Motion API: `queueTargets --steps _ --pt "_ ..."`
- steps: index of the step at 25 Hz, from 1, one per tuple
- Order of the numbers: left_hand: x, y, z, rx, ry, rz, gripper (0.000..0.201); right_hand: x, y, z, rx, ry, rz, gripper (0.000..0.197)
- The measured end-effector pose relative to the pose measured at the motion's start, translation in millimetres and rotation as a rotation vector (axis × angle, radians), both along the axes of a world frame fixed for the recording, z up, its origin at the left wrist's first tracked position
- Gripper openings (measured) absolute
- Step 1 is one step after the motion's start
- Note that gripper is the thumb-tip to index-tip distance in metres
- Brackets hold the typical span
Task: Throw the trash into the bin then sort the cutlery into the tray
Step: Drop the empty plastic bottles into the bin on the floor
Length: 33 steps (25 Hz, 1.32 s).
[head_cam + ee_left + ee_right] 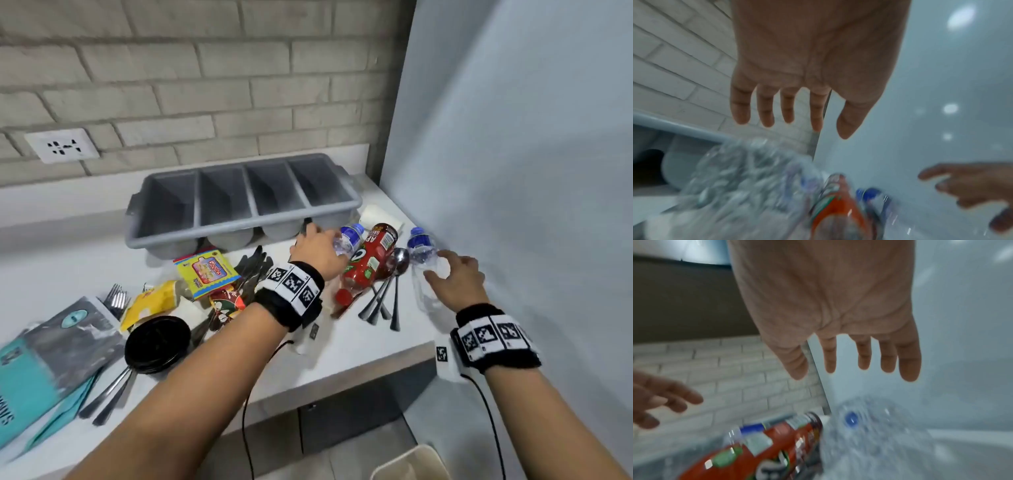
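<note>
Two clear water bottles with blue caps lie on the white counter [342, 346] on either side of a red juice bottle [370, 263]. My left hand [317, 243] hovers with straight fingers over the left bottle [347, 238]; the left wrist view shows the open left hand [818, 116] above that bottle [746, 178]. My right hand [452, 270], also open, spreads over the right bottle [423, 260], with the right hand [830, 363] above the right bottle [869, 434]. Several spoons [394, 284] lie between the bottles. The grey four-compartment cutlery tray [164, 240] stands behind.
Snack wrappers [205, 270], forks [116, 298], a black lid [157, 342] and teal packets [37, 373] cover the counter's left part. A pale bin [411, 462] stands on the floor below the counter edge. A grey wall [513, 171] closes the right side.
</note>
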<state>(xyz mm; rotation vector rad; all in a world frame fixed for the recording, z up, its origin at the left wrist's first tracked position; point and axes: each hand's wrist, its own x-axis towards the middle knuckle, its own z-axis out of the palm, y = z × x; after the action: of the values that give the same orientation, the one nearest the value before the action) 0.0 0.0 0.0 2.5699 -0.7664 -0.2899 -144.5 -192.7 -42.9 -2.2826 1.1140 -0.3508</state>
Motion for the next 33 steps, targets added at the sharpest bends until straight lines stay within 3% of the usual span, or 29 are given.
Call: queueTargets --steps 3,6,13,18,21,26,30,33 --pt "6.6 -4.6 -14.4 0.203 -0.046 0.028 0.068 12.2 -2.1 -14.0 0.002 0.153 -0.034 0.069" --pt "11.2 -3.0 -24.9 0.222 0.032 0.028 0.082 15.9 -6.0 -31.9 0.067 0.132 -0.016 0.077" --pt "-4.2 9.6 10.9 -0.069 -0.030 0.006 0.079 1.2 4.5 -20.1 0.098 -0.100 -0.052 0.068" --pt "-71.9 28.7 22.3 -0.436 0.183 -0.221 0.074 -68.2 56.2 -23.2 0.117 -0.482 -0.126 0.069" --pt "-112.9 37.2 -11.1 -0.532 0.357 -0.339 0.073 -120.8 94.9 -50.6 0.130 -0.611 -0.205 0.067" --pt "-173.3 42.0 -105.1 -0.413 0.654 -0.483 0.058 -205.2 147.5 -141.4 0.232 -0.532 -0.417 0.064" --pt "-202.4 43.6 -185.1 -0.159 0.719 -0.407 0.070 -242.7 159.5 -214.3 0.503 -0.372 -0.602 0.076" --pt "-214.9 29.5 -248.2 0.083 0.784 -0.294 0.076 -251.1 153.6 -273.9 0.770 -0.194 -0.716 0.064"
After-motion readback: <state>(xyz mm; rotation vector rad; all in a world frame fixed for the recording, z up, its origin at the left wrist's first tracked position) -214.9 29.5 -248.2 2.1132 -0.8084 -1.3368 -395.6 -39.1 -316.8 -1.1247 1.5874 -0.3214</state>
